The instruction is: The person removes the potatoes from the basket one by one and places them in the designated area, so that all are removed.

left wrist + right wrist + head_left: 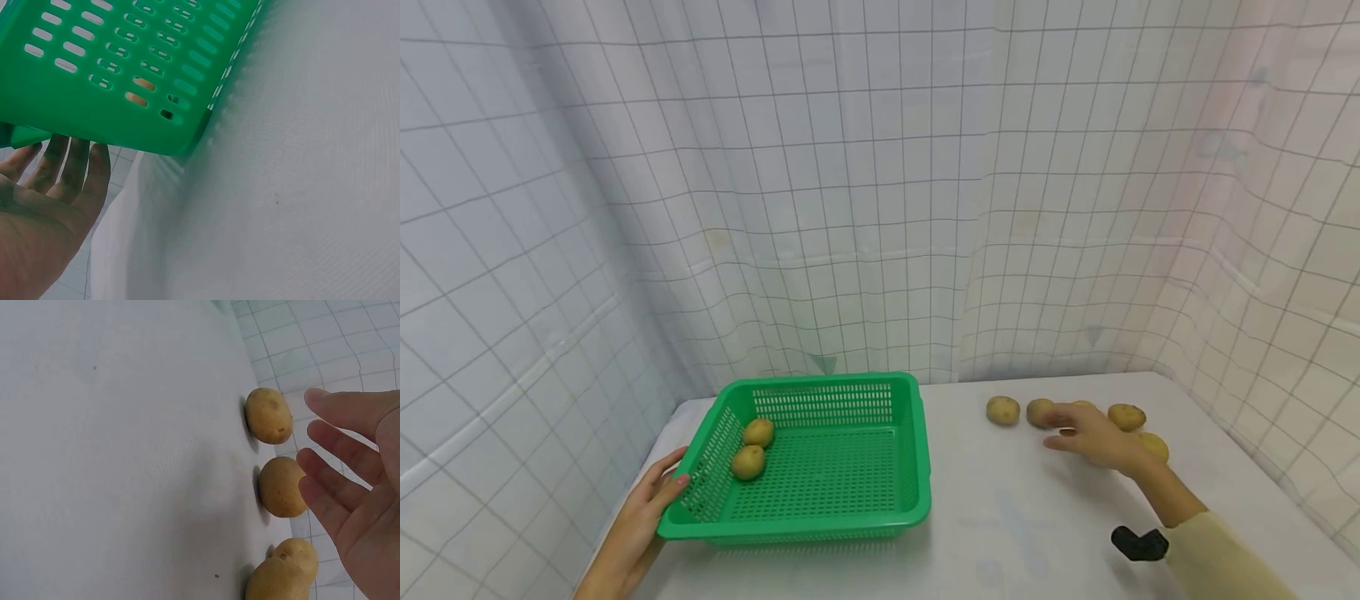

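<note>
A green slotted basket (820, 521) sits on the white table, left of centre, with two potatoes (758, 432) (748, 462) in its left part. My left hand (655, 493) rests against the basket's near left corner; in the left wrist view its straight fingers (70, 164) lie under the basket's rim (119, 125). My right hand (1093, 437) hovers open over a row of several loose potatoes (1002, 410) on the right. In the right wrist view its spread fingers (340, 462) are just beside the middle potato (281, 486), apart from it, between another potato (269, 415) and a third (281, 575).
A white gridded curtain (880, 208) closes in the table (1015, 517) at the back and on both sides. The table's rounded far right corner lies just behind the loose potatoes. A black device (1138, 543) sits on my right wrist by the cream sleeve (1221, 558).
</note>
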